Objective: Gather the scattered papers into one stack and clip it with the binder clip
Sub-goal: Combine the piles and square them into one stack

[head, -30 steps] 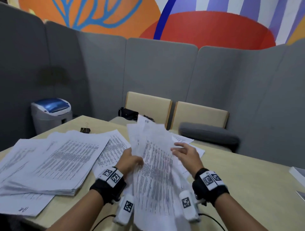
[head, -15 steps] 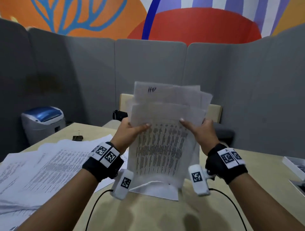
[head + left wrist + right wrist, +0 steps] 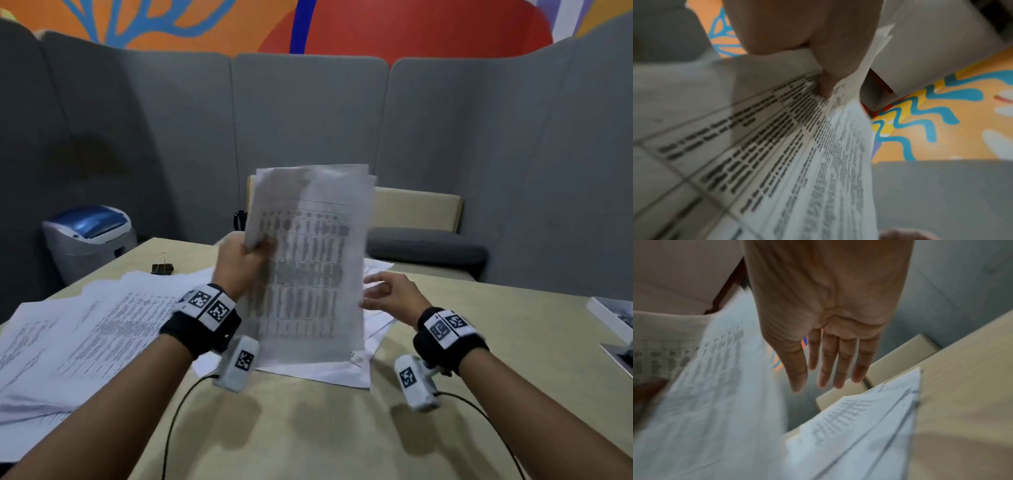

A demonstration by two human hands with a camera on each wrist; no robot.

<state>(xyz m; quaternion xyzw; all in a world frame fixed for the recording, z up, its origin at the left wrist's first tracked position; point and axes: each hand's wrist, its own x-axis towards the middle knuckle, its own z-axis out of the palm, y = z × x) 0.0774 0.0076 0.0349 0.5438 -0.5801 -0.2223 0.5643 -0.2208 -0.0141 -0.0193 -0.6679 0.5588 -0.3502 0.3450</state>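
- The left hand grips a bundle of printed sheets by its left edge, thumb on the front and fingers curled behind, and holds it upright above the table.
- In the left wrist view the thumb presses on the printed face of the bundle, and the sheet edges fan slightly beside it.
- The right hand holds nothing; its fingers are straight and loosely spread, just beside the lower right edge of the bundle. Whether they touch the paper cannot be told.
- The right wrist view shows the same right hand with an open palm and extended fingers, the blurred bundle to one side of it.
- A few more sheets lie flat on the table beneath and behind the held bundle; in the right wrist view they sit near the table's far edge.
- A larger spread of loose papers covers the left part of the table, overlapping unevenly.
- The black binder clip stands on the table beyond that spread, apart from both hands and with its wire handles up.
- A grey and blue bin stands off the table's left corner, against the grey padded partition.
- Two pale chair backs and a grey cushion sit behind the table.
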